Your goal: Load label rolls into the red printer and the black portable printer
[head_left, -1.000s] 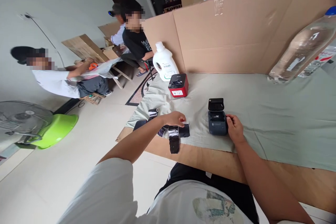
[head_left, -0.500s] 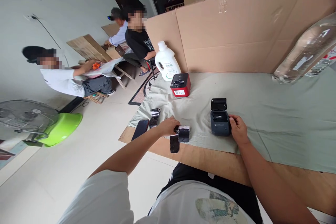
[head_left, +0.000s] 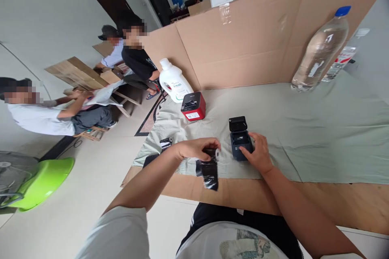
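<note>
Head view: left hand holding black film roll; right hand on portable printer

From left, a small roll lies near the left edge of the cloth. Left hand's fingers are curled closed around the black film roll; its loose tail hangs across the cloth's front edge and the wooden board, as seen. The printer stands just right of the roll, set back from that edge, lid raised. Right hand, partly open, grips the printer's right side, thumb on its front. Cloth runs right, with room for sideways movement, toward the large bottle by the cardboard panel.
</note>
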Demonstrator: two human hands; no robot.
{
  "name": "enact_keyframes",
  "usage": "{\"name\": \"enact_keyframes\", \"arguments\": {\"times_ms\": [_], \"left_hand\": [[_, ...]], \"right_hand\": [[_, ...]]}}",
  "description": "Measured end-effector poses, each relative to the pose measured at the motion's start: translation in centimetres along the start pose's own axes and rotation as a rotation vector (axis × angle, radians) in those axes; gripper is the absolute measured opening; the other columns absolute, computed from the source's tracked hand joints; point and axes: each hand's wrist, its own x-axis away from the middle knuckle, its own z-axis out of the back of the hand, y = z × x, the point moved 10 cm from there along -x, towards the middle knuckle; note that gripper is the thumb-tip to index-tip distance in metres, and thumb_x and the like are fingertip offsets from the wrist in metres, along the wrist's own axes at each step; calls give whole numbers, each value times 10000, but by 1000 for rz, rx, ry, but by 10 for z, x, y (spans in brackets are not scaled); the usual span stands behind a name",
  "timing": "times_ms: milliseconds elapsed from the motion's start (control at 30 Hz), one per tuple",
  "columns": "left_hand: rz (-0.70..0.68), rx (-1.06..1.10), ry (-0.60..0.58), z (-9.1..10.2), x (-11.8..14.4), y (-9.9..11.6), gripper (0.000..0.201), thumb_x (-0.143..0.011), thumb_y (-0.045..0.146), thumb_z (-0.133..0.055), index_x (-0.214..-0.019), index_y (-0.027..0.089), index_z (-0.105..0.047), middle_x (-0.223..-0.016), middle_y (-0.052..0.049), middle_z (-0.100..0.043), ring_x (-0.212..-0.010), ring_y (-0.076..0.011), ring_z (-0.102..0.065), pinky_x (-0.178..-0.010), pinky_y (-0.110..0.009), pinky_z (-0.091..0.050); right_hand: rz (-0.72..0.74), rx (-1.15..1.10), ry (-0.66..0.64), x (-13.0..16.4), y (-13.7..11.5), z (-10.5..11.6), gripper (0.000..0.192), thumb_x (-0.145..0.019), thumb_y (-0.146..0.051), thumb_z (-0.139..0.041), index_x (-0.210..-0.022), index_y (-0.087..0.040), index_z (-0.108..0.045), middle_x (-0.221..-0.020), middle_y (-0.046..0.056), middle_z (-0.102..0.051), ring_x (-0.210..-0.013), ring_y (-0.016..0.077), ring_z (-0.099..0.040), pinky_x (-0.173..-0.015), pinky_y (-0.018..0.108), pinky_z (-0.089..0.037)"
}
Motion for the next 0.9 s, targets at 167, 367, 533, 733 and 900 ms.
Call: {"name": "enact_keyframes", "arguments": {"times_ms": [167, 367, 533, 733, 900], "left_hand": [[-118, -80, 272, 15, -91, -1, 365, -667, 185, -675, -1003, 175, -533, -1016, -51, -619, -934, -174, -581, -848, -334, -460], [102, -751, 490, 24, -130, -16, 261, -776, 262, -640, -1022, 203, -577, -1006, -50, -667, -1025, -256, -590, -955, -435, -431], [-11, -717, 553, 18, -129, -15, 301, -769, 185, -636, -1061, 200, -562, -1089, -55, -631, -1013, -218, -599, -910, -358, -472], [-53, -673, 699, 23, -120, -23, 242, -741, 182, -703, -936, 198, -560, -942, -13, -639, -896, -184, -593, -903, -351, -456], [-133, -744, 727, 21, -118, -23, 107, -803, 257, -701, -879, 199, -651, -1017, -37, -684, -1021, -213, -569, -972, -396, -415]], "right_hand": [[103, 26, -12, 0, -15, 6, 545, -816, -349, -623, -1324, -236, -461, -1278, 139, -475, -1133, 298, -473, -924, 511, -467], [51, 25, -80, 0, -5, 6, 220, -780, -167, -579, -963, -245, -673, -1027, 85, -571, -988, 259, -503, -869, 451, -483], [-20, 21, -82, -1, 3, 2, 237, -784, -128, -565, -952, -244, -683, -1052, 88, -589, -1009, 259, -522, -882, 456, -495], [-41, 18, -83, 3, 7, -4, 212, -805, -147, -549, -950, -233, -678, -1118, 100, -585, -1037, 251, -553, -898, 451, -506], [-45, -4, -98, 4, 9, -7, 198, -805, -164, -551, -957, -210, -670, -1160, 122, -565, -1082, 263, -545, -930, 475, -497]]}}
